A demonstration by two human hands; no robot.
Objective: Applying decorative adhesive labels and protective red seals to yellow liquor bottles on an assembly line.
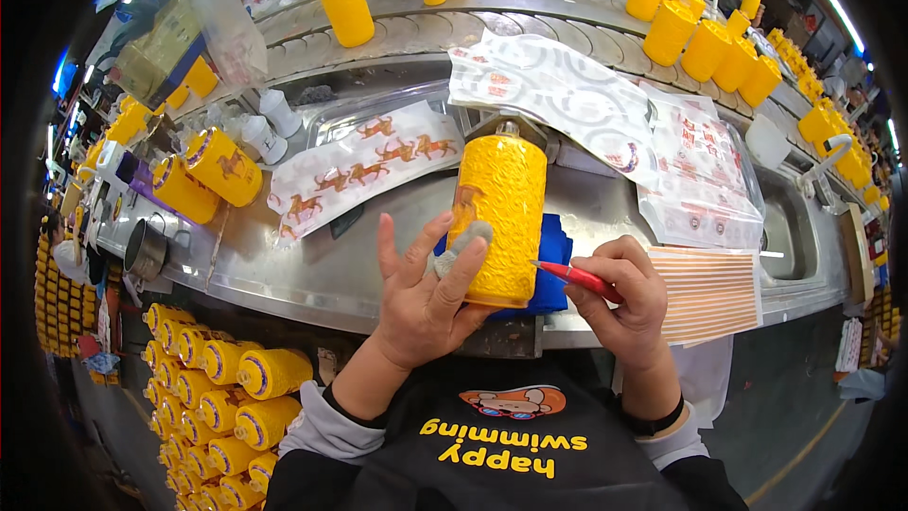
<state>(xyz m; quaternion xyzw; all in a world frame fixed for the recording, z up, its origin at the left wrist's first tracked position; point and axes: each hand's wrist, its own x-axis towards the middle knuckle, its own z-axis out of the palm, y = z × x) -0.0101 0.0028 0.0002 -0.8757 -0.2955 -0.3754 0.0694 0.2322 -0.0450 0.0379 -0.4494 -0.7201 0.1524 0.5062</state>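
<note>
In front of us sits a bright yellow bottle [511, 199], a stout cylinder whose whole surface is raised in a bumpy, swirling pattern; the light catches the ridges along its middle. Its narrow clear neck points away from us and its broad base faces us, though we cannot tell whether it lies flat or leans. On its left side we see a brown picture, partly covered by our fingers. The bottle is between our two hands, at the near edge of the steel bench [284, 270], with a blue cloth [554, 251] bunched beneath and to the right of it. Our left hand [423, 298] is against the bottle's lower left side, its fingers spread apart and something grey at two fingertips meeting the yellow surface. Our right hand [624, 298] is just off the lower right side, its thumb and fingers pinched together on a red pen [588, 281]. The pen's tip points left at the bottle's right edge; we cannot tell whether it touches. Beyond the bottle, to its left, we see a white sheet of brown horses [378, 156], and right of our right hand a striped sheet [709, 293].
</note>
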